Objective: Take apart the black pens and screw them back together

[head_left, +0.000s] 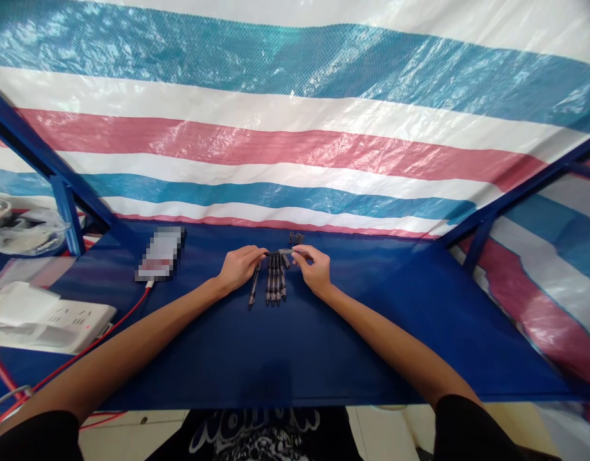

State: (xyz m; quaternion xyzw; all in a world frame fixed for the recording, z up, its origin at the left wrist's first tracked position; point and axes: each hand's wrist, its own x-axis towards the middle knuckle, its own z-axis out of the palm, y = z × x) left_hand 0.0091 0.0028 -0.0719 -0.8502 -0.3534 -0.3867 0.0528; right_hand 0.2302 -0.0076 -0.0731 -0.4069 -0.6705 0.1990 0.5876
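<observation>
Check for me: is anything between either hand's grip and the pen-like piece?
Nothing visible is: the left hand and right hand pinch opposite ends of the pen-like piece directly. The pens lie on its near side, the small grey pieces on its far side.

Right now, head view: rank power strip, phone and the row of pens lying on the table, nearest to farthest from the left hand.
From the left hand:
1. Row of pens: just to its right.
2. Phone: to its left, on the red cable.
3. Power strip: farthest left, closer to the table's front edge.
</observation>
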